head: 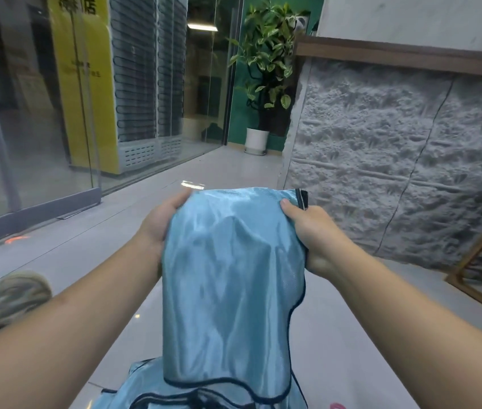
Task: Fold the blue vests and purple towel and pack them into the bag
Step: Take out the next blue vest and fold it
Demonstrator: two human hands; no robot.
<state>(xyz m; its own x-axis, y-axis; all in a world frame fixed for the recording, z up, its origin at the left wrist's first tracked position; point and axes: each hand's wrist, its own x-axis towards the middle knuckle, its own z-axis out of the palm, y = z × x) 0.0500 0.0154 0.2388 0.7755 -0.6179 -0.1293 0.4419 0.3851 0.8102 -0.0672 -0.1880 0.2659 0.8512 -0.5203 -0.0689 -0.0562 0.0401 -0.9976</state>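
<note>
The blue vest point(233, 278) hangs in the air between both hands, held up in front of the person, above the pale floor point(337, 335). All positions below are given relative to this vest.

Left hand point(157, 222): grips the upper left corner of the vest, with the fingers wrapped behind the fabric and the thumb at the top edge.

Right hand point(313, 231): pinches the upper right corner, thumb on the front face, fingers curled behind. The dark-trimmed edge point(302, 197) projects just above this hand.

More blue fabric point(174, 391) with the same dark binding lies bunched directly below the vest's lower hem. Whether it is a second vest or part of the same one cannot be told. The purple towel and the bag are not identifiable in view; a small pink object point(337, 405) shows below and to the right of the vest.

Handling judgement:
- The fabric appears thin, glossy and light. It drapes without any stiffness and forms soft creases.
- The sheen suggests a slippery surface. Folds probably slide apart unless pressed flat.
- The bound edges and corners likely offer the firmest grip. Taking hold there, as both hands do, keeps the panel spread.
- Nothing about it appears fragile.

A shoe point(18, 299) is visible on the floor, well to the left of the vest.
</note>
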